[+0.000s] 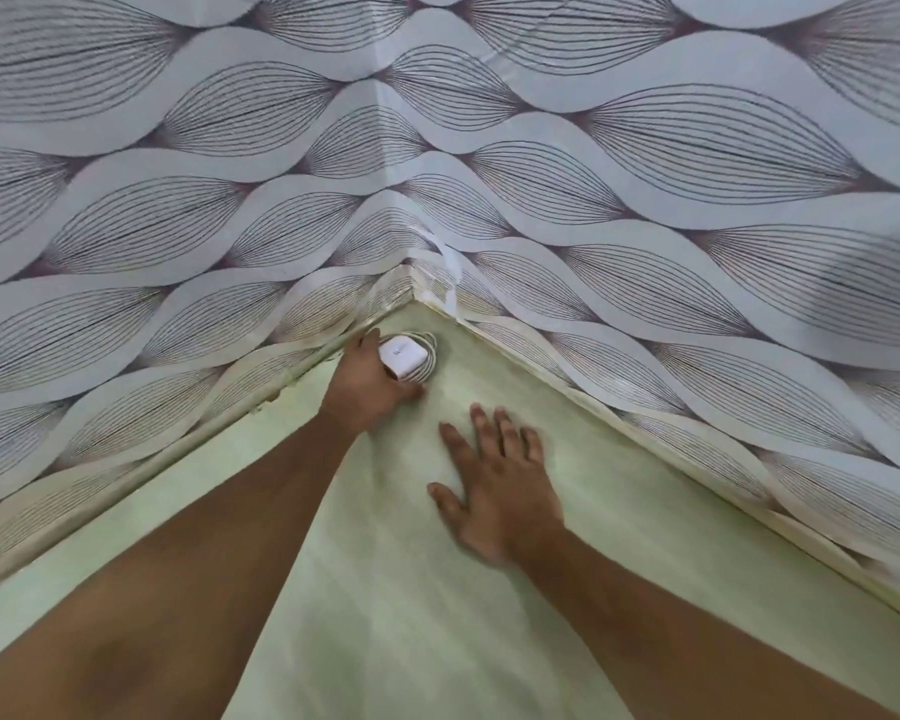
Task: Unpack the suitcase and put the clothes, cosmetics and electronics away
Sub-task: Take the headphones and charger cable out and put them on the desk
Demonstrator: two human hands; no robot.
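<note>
Two bare forearms enter from the lower edge of the frame and converge on a corner near its centre, where I see a pale green surface (437, 589) meet two walls papered with a grey leaf pattern (645, 163) that fills the whole upper half. At the corner, just above centre, my left hand (367, 389) grasps a white charger (401, 356): the thumb lies along its near edge and the fingers curl round the far side, partly hidden behind the block. A white cable (427, 363) is coiled in loops round the charger and shows at its right and lower sides; block and coil sit low on the green surface, tucked close to the join of the two walls, though I cannot tell whether they rest fully on it or are held just off it. Faint grey lettering on the charger's upper face is too small to read. My right hand (494, 485), right of centre and slightly blurred, lies palm down with fingers straight and spread, released and holding nothing, flat on the green surface just beside the left hand and apart from the charger. A pale trim strip (697, 459) runs along the foot of each wall, and a loose flap of white paper (450, 262) peels away at the vertical corner seam directly above the charger.
</note>
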